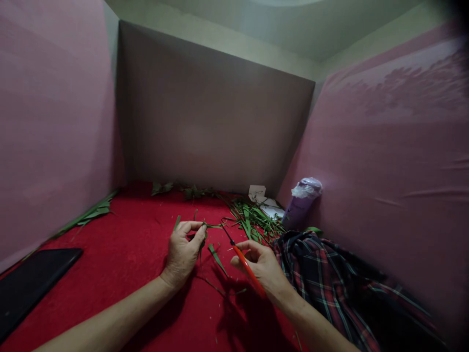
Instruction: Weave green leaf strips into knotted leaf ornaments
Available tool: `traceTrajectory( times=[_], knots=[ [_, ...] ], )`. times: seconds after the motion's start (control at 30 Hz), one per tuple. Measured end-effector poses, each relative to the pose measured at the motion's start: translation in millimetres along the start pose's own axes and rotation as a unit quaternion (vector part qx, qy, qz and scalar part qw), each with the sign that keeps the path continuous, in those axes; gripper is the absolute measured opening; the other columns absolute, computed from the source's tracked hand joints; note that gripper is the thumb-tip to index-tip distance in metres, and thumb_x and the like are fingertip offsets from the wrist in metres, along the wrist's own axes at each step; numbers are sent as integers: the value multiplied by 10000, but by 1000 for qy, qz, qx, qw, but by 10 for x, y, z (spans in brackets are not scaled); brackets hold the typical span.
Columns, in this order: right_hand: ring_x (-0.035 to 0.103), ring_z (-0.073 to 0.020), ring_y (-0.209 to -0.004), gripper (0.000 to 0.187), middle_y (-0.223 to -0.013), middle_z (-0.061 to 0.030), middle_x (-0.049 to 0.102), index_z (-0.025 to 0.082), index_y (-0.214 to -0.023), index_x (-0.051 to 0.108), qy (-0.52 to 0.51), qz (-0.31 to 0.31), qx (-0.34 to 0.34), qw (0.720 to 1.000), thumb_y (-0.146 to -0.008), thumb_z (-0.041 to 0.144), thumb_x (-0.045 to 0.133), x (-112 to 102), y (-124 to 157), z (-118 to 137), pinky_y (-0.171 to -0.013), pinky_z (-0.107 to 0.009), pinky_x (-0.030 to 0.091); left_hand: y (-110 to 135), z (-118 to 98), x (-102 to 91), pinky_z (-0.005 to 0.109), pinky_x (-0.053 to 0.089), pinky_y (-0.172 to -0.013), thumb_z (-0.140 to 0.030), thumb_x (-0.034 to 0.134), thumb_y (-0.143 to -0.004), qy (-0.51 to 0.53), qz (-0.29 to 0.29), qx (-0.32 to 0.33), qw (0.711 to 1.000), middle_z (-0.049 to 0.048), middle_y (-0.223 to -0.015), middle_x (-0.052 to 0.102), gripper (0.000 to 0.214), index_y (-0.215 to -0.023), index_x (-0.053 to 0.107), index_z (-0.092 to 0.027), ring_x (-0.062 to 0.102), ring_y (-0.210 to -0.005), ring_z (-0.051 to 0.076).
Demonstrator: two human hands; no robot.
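My left hand (184,253) pinches a thin green grass blade (214,226) between thumb and fingertips; another green strip sticks up behind the fingers. My right hand (264,270) grips scissors (246,264) with orange-red handles and dark, narrow blades. The blade tips point up and left, close to the end of the grass blade; whether they touch it I cannot tell. Below and between the hands, a loose leaf piece (218,260) and a thin stem (211,284) lie on the red cloth (135,274).
A heap of cut grass (256,220) lies beyond my right hand, beside white paper pieces (273,209). A purple container (298,210) topped with clear plastic leans by the pink right wall. Plaid fabric (326,278) is bunched at right; a black flat object (36,278) lies left.
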State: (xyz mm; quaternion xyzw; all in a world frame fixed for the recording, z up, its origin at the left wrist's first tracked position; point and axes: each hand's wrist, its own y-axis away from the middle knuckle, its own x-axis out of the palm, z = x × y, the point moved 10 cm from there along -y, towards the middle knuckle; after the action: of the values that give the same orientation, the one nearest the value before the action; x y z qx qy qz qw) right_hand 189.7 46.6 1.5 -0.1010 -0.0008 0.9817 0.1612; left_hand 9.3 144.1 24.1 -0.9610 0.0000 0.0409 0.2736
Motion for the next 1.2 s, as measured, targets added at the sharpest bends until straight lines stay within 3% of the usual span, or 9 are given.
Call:
traceTrajectory(
  times=[0.2,0.33,0.47,0.63,0.73,0.83,0.9,1.03,1.2],
  knots=[
    [300,-74,-447,265,-477,81,414,151,-730,619,25,-9,-25,999,-567,329,727,-5,10,46,-442,-216,224,18,26,-19,281,406,-731,-309,636,-718,15,-5,-14,1000,31,-771,621,137,-747,671,-180,558,-762,179],
    [327,-83,-437,318,-477,69,435,146,-764,628,78,-24,-55,995,-637,433,678,-35,-1,56,-429,-215,243,13,117,11,257,424,-659,-334,648,-698,45,0,-54,998,21,-731,626,171,-747,672,-172,564,-695,164],
    [448,-119,-468,333,-507,28,531,157,-832,665,291,-82,-106,947,-764,462,549,-220,-91,129,-446,-222,300,19,231,40,222,409,-529,-355,650,-680,88,4,-109,990,-11,-616,594,214,-741,653,-150,527,-548,125],
    [594,-213,-671,155,-682,-65,667,176,-820,689,392,-119,-112,905,-707,263,627,-524,-339,78,-592,-273,357,39,352,47,188,372,-445,-357,677,-628,140,-8,-172,975,-34,-569,569,253,-734,631,-132,486,-472,91],
    [605,-238,-725,122,-719,-92,672,178,-781,672,423,-120,-123,890,-686,136,608,-565,-426,81,-633,-293,359,66,385,65,176,355,-410,-347,700,-593,163,-7,-204,965,-44,-540,562,257,-711,627,-131,477,-448,83],
    [579,-264,-841,122,-811,-126,666,173,-728,660,419,-121,-155,887,-670,77,613,-442,-380,211,-709,-326,361,106,391,100,174,353,-384,-343,710,-571,183,1,-232,955,-59,-501,552,249,-680,618,-139,459,-404,74],
    [557,-253,-896,97,-863,-110,666,198,-731,666,394,-110,-186,894,-730,129,598,-253,-291,336,-754,-328,361,139,384,136,176,355,-369,-350,711,-567,193,13,-249,949,-57,-486,556,251,-664,613,-140,446,-376,71],
    [589,-155,-662,131,-705,1,678,238,-755,683,298,-59,-213,929,-807,240,563,191,-155,438,-629,-252,403,209,359,202,173,344,-334,-357,720,-566,208,40,-274,938,-73,-443,523,261,-663,602,-147,422,-342,70],
    [632,-145,-691,192,-775,-10,714,200,-846,686,181,-61,-210,959,-846,231,497,348,-193,398,-625,-228,449,245,327,225,164,342,-343,-355,718,-582,217,53,-274,935,-83,-444,493,255,-673,605,-145,408,-349,59]
  ],
)
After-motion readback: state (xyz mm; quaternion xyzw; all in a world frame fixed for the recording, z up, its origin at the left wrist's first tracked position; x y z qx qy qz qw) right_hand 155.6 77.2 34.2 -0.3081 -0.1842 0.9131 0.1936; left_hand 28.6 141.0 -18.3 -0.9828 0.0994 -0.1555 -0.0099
